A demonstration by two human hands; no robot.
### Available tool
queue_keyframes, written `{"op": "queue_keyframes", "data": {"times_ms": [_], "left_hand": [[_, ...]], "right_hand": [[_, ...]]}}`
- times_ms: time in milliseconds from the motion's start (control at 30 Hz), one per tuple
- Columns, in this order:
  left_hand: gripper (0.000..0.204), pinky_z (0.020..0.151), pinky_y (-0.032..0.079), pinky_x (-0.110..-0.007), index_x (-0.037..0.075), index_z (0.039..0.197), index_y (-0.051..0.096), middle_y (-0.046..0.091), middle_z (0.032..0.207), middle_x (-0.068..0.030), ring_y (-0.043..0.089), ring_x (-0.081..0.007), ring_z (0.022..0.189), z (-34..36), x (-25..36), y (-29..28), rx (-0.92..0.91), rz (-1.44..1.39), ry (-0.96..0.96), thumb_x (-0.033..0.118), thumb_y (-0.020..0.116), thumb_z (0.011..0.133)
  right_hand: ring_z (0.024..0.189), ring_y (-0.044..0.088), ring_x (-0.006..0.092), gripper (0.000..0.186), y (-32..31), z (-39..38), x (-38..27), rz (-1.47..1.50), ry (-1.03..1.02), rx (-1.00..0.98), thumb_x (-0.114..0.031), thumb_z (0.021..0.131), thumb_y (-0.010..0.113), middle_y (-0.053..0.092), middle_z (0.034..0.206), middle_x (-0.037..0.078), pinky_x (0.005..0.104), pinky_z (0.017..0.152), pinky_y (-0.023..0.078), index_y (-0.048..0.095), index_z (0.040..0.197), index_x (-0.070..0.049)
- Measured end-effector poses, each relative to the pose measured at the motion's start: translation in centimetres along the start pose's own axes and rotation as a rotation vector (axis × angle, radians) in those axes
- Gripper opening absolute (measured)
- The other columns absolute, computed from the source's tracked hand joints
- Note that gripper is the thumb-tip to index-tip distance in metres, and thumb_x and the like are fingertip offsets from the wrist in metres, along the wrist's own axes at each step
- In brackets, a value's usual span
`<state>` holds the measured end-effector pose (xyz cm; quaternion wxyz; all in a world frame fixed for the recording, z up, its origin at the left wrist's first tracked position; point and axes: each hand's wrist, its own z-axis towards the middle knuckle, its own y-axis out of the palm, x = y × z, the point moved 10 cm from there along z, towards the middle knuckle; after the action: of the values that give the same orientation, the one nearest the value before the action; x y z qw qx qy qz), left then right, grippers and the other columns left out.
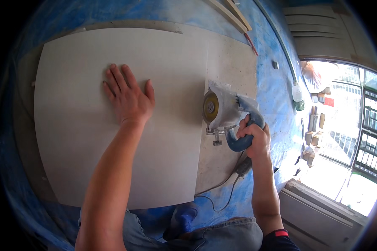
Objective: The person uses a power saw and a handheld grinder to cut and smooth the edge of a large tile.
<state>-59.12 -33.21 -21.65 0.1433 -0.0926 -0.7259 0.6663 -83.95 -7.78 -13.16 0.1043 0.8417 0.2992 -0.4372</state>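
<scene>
My left hand (130,94) lies flat, fingers apart, on a large off-white board or tile (167,62). My right hand (253,136) grips the blue-grey loop handle of a circular saw (225,108) with a silver guard and yellowish disc. The saw stands at the right edge of the white sheet, over a beige base board (230,58) that lies beneath it. A black cord (222,205) runs from below the saw across the blue floor covering.
Wooden strips (234,19) and a pale pole (274,35) lie at the top. A bottle (298,94) and several small pieces (318,125) lie along a bright opening with railings (366,154) at the right. A blue shoe (184,217) shows below the sheet.
</scene>
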Motion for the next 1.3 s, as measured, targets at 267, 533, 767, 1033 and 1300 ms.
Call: {"op": "queue_keyframes", "data": {"times_ms": [267, 533, 767, 1033, 1300], "left_hand": [[0.077, 0.126, 0.010, -0.053, 0.000, 0.157, 0.027, 0.018, 0.166, -0.0242, 0.012, -0.0379, 0.156, 0.5, 0.2, -0.2, -0.011, 0.028, -0.001, 0.048, 0.047, 0.101], [0.077, 0.125, 0.012, -0.053, 0.000, 0.156, 0.029, 0.020, 0.165, -0.0245, 0.014, -0.0382, 0.156, 1.1, 0.7, 0.0, 0.011, 0.036, 0.012, 0.049, 0.047, 0.100], [0.078, 0.125, 0.012, -0.053, 0.000, 0.156, 0.029, 0.020, 0.165, -0.0245, 0.014, -0.0382, 0.156, 1.7, 1.1, 0.1, 0.006, 0.032, 0.012, 0.050, 0.048, 0.100], [0.079, 0.125, 0.011, -0.053, -0.001, 0.157, 0.027, 0.019, 0.166, -0.0245, 0.013, -0.0379, 0.156, 2.2, 1.5, 0.3, -0.012, 0.034, 0.013, 0.050, 0.046, 0.100], [0.078, 0.125, 0.012, -0.053, -0.001, 0.157, 0.028, 0.020, 0.165, -0.0250, 0.014, -0.0383, 0.156, 2.5, 1.5, 0.2, 0.031, 0.025, 0.044, 0.050, 0.045, 0.101]], "right_hand": [[0.064, 0.051, 0.0216, 0.026, -0.4, 0.0, 0.4, -0.087, 0.011, -0.034, -0.003, 0.069, 0.053, 0.054, 0.075, 0.012, 0.0379, 0.063, 0.046, 0.056, 0.094, 0.002], [0.061, 0.051, 0.0206, 0.020, -0.6, -0.3, 0.4, 0.003, 0.027, 0.023, 0.004, 0.068, 0.053, 0.055, 0.070, 0.011, 0.0341, 0.060, 0.044, 0.056, 0.088, 0.002], [0.061, 0.051, 0.0208, 0.022, -1.0, -0.2, 0.7, -0.002, 0.038, 0.015, 0.004, 0.068, 0.053, 0.054, 0.071, 0.011, 0.0346, 0.060, 0.044, 0.056, 0.089, 0.003], [0.061, 0.050, 0.0212, 0.025, -1.2, -0.4, 0.6, -0.058, 0.036, 0.027, -0.001, 0.067, 0.053, 0.054, 0.072, 0.012, 0.0371, 0.060, 0.047, 0.056, 0.092, 0.003], [0.061, 0.051, 0.0201, 0.020, -1.0, -0.7, 1.1, -0.020, 0.051, 0.023, 0.003, 0.068, 0.053, 0.055, 0.069, 0.011, 0.0332, 0.060, 0.044, 0.056, 0.089, 0.002]]}}
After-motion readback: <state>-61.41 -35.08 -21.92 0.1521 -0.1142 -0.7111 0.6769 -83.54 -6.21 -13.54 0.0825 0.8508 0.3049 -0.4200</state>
